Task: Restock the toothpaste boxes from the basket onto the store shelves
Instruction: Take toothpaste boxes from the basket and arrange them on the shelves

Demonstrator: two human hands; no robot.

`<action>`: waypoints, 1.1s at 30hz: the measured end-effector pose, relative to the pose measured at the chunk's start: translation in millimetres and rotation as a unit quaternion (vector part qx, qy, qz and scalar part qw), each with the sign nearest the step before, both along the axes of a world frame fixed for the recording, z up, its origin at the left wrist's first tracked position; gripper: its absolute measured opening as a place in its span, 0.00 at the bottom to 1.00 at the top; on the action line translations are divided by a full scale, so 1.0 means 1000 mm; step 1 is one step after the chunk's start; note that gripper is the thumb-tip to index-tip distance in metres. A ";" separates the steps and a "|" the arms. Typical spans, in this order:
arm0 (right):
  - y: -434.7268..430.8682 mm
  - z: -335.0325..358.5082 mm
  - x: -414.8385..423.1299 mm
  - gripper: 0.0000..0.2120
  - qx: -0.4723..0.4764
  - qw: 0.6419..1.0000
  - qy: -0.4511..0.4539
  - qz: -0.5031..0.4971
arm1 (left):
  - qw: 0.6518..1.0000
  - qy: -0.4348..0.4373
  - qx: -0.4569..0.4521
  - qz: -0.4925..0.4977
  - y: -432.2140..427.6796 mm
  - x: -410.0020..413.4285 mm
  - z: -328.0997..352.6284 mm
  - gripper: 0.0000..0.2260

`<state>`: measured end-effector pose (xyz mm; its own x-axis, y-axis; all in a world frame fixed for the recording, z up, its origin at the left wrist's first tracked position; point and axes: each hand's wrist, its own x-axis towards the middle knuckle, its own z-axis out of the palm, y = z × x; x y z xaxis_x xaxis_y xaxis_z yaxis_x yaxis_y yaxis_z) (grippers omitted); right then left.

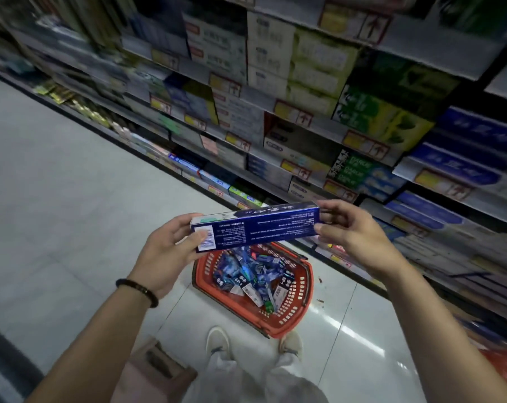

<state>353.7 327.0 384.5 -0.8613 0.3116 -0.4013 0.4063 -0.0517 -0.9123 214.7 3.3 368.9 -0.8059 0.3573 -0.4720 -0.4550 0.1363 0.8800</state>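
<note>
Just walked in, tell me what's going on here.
A person stands in a store aisle holding a dark blue toothpaste box level. The left hand grips its barcode end and the right hand pinches the other end. The box is above a red basket on the floor, which holds many more boxes. Stocked shelves run along the right; this box is not yet placed.
</note>
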 end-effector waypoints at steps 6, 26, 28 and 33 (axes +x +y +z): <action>0.005 0.055 -0.003 0.19 0.000 0.999 0.050 -0.018 | 0.999 -0.010 0.042 -0.001 0.005 -0.011 0.061 0.15; -0.018 0.169 0.000 0.14 -0.089 0.976 0.132 -0.147 | 0.978 0.206 -0.009 0.024 0.038 -0.013 0.183 0.17; -0.020 0.178 0.001 0.13 -0.090 0.972 0.144 -0.163 | 0.946 0.308 -0.099 0.005 0.042 -0.011 0.186 0.19; -0.027 0.201 0.002 0.12 -0.086 0.963 0.171 -0.192 | 0.812 0.507 -0.284 -0.051 0.063 0.015 0.193 0.31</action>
<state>355.5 300.3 585.1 -0.7860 0.5886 -0.1890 0.0049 -0.2997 -0.9540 229.5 66.8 561.7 -0.8633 0.4028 0.3042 0.5034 0.6427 0.5775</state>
